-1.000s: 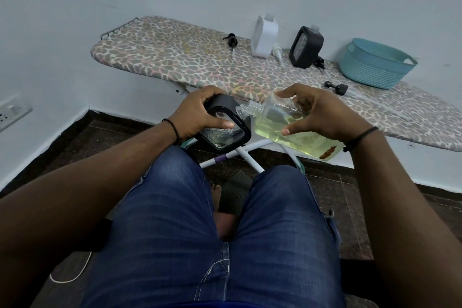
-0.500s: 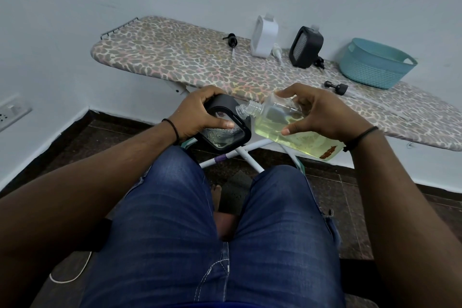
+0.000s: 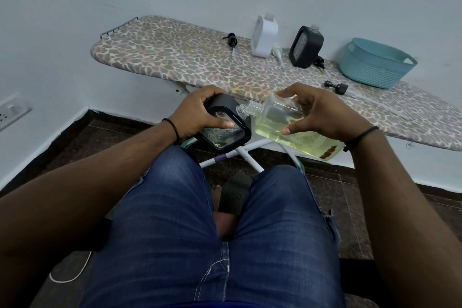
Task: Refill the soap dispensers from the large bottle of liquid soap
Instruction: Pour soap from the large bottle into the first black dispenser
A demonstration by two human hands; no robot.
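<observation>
While the ironing board (image 3: 175,57) stands big across the room, both hands work just in front of its near edge. On the board, far back, sit a blue basket (image 3: 375,65), a white dispenser (image 3: 263,35) and a black dispenser (image 3: 305,46), with loose pump tops lying near them. In front of the board, the right hand (image 3: 322,117) holds the big soap bottle (image 3: 287,125), tipped so its open neck meets the black dispenser in hand (image 3: 225,127). The left hand (image 3: 197,112) grips that dispenser. Nothing has moved since a second ago, so the yellow soap is likely pouring slowly. I think more filling is needed.
</observation>
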